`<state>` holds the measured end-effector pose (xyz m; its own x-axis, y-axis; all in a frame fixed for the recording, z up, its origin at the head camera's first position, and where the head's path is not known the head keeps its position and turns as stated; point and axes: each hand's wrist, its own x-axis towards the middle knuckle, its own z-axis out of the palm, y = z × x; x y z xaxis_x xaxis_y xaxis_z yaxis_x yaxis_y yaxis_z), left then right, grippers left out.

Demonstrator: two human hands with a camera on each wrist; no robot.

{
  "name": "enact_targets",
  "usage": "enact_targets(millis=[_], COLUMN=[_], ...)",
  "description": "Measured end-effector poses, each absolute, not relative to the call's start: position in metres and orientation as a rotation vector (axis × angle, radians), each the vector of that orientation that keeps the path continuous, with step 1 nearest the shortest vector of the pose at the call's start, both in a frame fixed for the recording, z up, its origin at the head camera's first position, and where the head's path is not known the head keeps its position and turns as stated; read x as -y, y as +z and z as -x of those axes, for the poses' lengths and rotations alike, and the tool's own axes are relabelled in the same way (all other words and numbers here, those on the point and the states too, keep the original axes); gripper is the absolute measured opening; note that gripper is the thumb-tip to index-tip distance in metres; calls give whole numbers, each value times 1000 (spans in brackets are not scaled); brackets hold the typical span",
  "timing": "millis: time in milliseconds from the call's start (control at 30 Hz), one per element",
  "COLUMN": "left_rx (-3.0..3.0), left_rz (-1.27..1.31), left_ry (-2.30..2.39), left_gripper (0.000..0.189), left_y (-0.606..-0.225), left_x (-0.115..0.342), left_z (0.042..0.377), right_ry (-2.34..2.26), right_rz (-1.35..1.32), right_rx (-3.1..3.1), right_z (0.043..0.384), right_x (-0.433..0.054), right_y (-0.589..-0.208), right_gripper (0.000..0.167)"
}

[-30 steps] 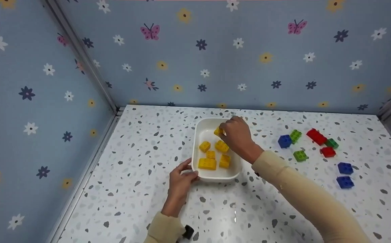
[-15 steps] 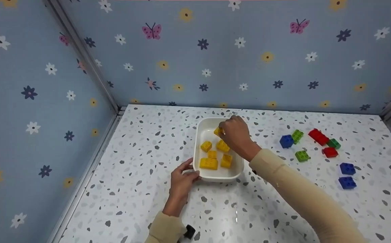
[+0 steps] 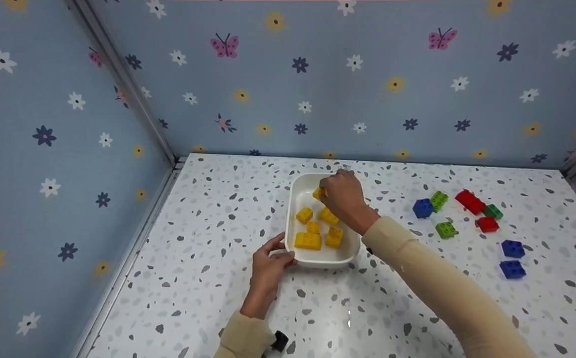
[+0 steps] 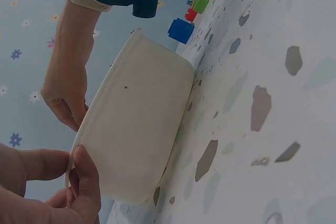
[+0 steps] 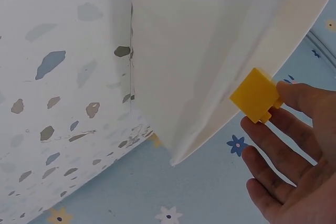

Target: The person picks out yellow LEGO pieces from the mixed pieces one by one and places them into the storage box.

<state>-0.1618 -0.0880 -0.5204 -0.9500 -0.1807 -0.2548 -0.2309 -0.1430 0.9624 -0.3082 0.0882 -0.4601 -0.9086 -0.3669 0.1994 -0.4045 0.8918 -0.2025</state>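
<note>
A white plastic tub (image 3: 317, 261) stands on the table with several yellow toy building bricks (image 3: 308, 241) inside. My left hand (image 3: 268, 266) pinches its near-left rim, the thumb and a finger on either side of the edge in the left wrist view. Over the far part of the tub, my right hand (image 3: 343, 196) holds one more yellow brick (image 5: 255, 96) by its studded side between thumb and fingertips. In the right wrist view this brick overlaps the tub's rim. The right hand and forearm cover the tub's right side from the head camera.
Right of the tub lie loose bricks: a blue one (image 3: 422, 208), light green ones (image 3: 446, 229), red ones (image 3: 469, 202), a dark green one (image 3: 492, 212) and two more blue bricks (image 3: 512, 248). Flower-patterned walls (image 3: 248, 69) border the speckled table (image 3: 208, 219) behind and at left.
My right hand has shifted slightly left over the tub with the yellow brick. The left hand keeps its hold on the rim, and the bricks inside lie as before.
</note>
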Motion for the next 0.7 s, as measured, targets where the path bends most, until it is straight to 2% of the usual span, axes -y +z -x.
enact_targets(millis=[700], left_rx=[-2052], left_rz=[464], left_ry=[2282], left_gripper=[59], left_y=[-520], left_x=[89], left_z=[162], right_ry=[367], right_rz=[-576], right_rx=[2921], right_z=[313], right_x=[-78], right_y=[-463], right_gripper=[21])
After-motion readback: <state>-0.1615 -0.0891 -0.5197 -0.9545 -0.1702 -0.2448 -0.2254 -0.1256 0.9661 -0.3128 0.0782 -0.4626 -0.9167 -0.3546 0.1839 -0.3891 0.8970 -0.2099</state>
